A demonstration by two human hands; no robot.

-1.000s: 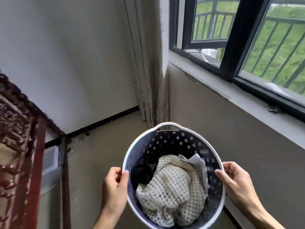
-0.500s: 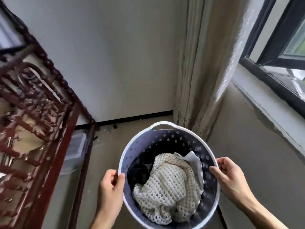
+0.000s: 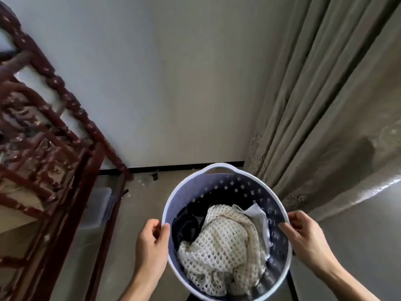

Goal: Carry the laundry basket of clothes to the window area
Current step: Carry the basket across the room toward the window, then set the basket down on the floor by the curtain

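Note:
A round lavender laundry basket [image 3: 219, 187] with a white rim and small square holes hangs in front of me above the floor. Inside lie a cream open-knit garment [image 3: 225, 246], a dark garment [image 3: 186, 224] and a white cloth [image 3: 258, 216]. My left hand [image 3: 152, 240] grips the basket's left rim, thumb over the edge. My right hand [image 3: 303, 233] grips the right rim, fingers reaching inside. The window itself is out of view.
A beige curtain [image 3: 314, 101] hangs at the right, down to the floor. A dark red carved wooden frame [image 3: 50, 148] stands at the left, with a clear plastic box [image 3: 97, 207] beneath it. A plain wall [image 3: 162, 83] with black skirting lies ahead, small debris at its foot.
The view has swung left: the window and sill have left the frame, and the curtain and wall corner now fill the right. Both hands keep their grip on the basket.

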